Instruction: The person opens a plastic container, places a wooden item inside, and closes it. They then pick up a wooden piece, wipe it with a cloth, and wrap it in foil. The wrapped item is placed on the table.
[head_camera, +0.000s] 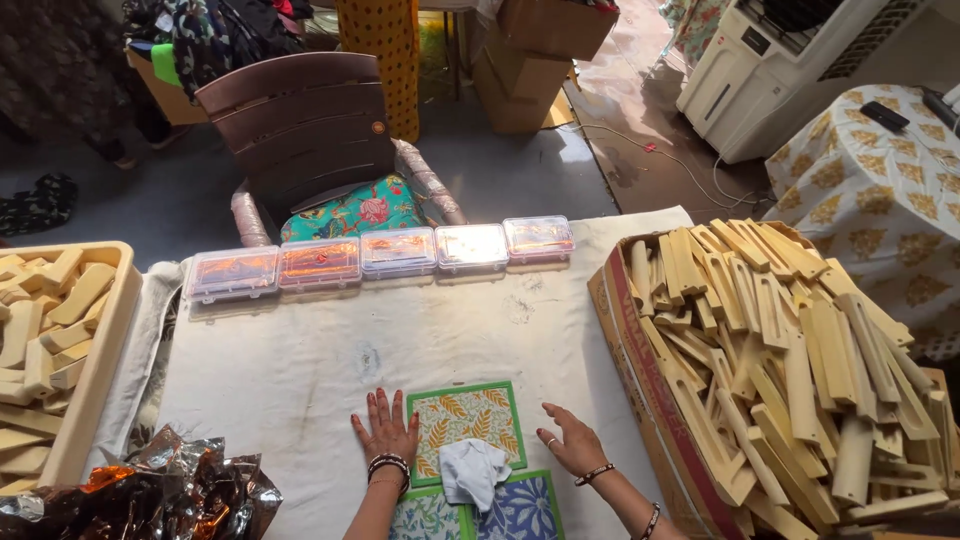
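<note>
Both hands are lying flat and empty on the white cloth-covered table, fingers spread, gripping nothing. The left hand is resting palm down just beside the left edge of the green-bordered leaf-print tile, fingers pointing away from the body, dark bangles at the wrist. The right hand is sitting just off the tile's right edge, fingers angled up and left, apparently not touching it. The two hands are bracketing the tile, likely steadying or squaring it.

A crumpled white cloth is lying on the tile's near edge, between the wrists, within easy reach. Two more printed tiles, one pale green and one blue floral, are lying nearer the body, edges butting.

Far ahead of the fingers, a row of clear plastic boxes is lining the table's far edge. Right of the right hand, a cardboard box of pale wooden pieces. Left of the left hand, crumpled foil wrap and a cream tray of wood blocks.
</note>
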